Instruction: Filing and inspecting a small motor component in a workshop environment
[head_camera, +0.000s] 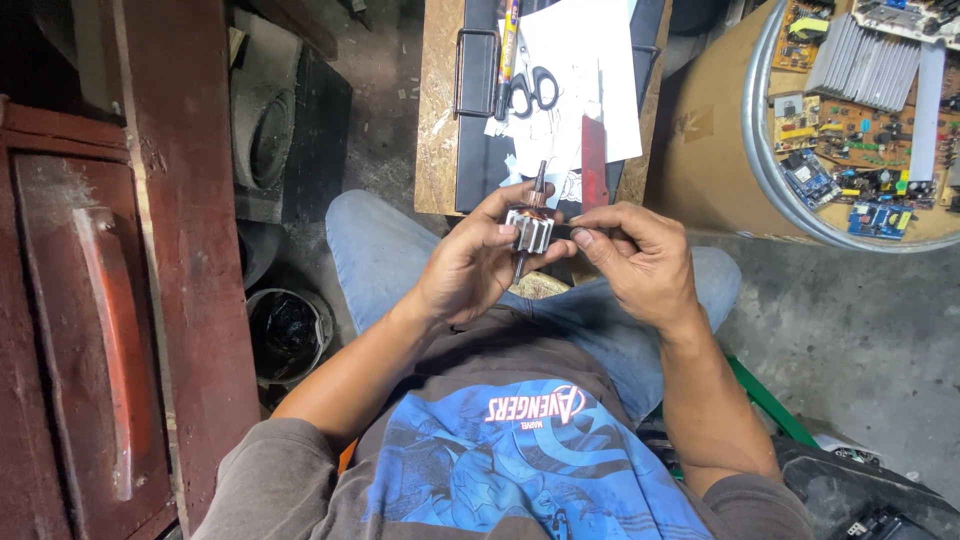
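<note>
Cluttered workshop floor below me. My left hand (470, 265) grips a small slotted steel motor armature on its shaft (529, 229) above my lap; right hand (640, 255) fingers pinch a thin dark strip at its side. I judge slot work underway; next needs steady alignment.

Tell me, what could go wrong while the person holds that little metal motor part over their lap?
1. The motor part is pinched only by the left hand fingertips above the knees, so it might slip and drop to the concrete floor.
2. The right hand presses a thin dark strip against its slotted side; a slip could perhaps nick a finger.
3. The scissors and red strip lie near the small table edge, close enough to be knocked.
</note>
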